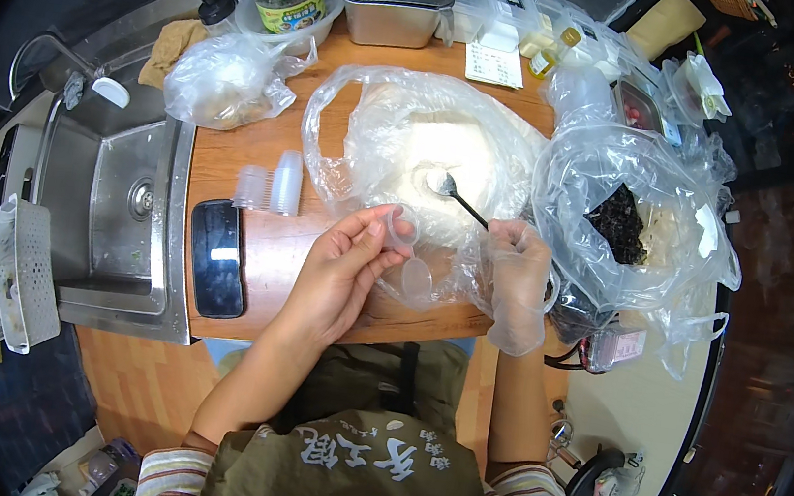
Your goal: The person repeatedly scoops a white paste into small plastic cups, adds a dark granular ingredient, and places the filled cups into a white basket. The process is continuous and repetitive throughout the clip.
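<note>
Between the fingertips of my bare left hand (344,261) is a small clear plastic sauce cup (403,230), its round lid (417,277) hanging open below it. My right hand (518,283) wears a thin clear plastic glove and is closed on the handle of a black spoon (467,205). White powder (449,143) fills a wide-open clear plastic bag (326,165) in front of me. The spoon's bowl is down in this powder, with some white on it. To the left of the bag lie stacked clear cups (287,183) and flatter clear pieces (251,187).
A dark phone (217,259) lies near the table's front left, beside a steel sink (169,250). Another clear bag (568,229) with dark, shredded-looking contents stands at right. Along the back are a green-lidded jar (288,5), a lidded steel container (393,17) and several clear boxes (513,14).
</note>
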`<state>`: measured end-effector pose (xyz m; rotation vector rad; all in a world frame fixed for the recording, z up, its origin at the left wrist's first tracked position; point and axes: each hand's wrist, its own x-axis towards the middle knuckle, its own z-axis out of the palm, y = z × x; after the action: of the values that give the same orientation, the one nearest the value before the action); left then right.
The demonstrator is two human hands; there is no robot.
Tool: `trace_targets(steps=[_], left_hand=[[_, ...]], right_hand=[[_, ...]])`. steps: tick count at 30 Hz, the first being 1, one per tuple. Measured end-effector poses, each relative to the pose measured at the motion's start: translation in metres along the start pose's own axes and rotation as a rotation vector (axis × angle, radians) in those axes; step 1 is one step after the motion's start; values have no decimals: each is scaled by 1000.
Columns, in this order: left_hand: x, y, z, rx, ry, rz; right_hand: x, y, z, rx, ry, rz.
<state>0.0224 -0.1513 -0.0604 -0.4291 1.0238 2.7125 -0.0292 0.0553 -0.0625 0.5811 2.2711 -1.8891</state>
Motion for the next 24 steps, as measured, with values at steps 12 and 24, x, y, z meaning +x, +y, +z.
trace_targets(steps=[12,24], left_hand=[[47,-11,26,-176,76,-80],[43,-21,5,-329,-60,-25]], right_hand=[[-20,-32,-16,-530,171,-979],[-11,-25,-10,-719,242,-998]])
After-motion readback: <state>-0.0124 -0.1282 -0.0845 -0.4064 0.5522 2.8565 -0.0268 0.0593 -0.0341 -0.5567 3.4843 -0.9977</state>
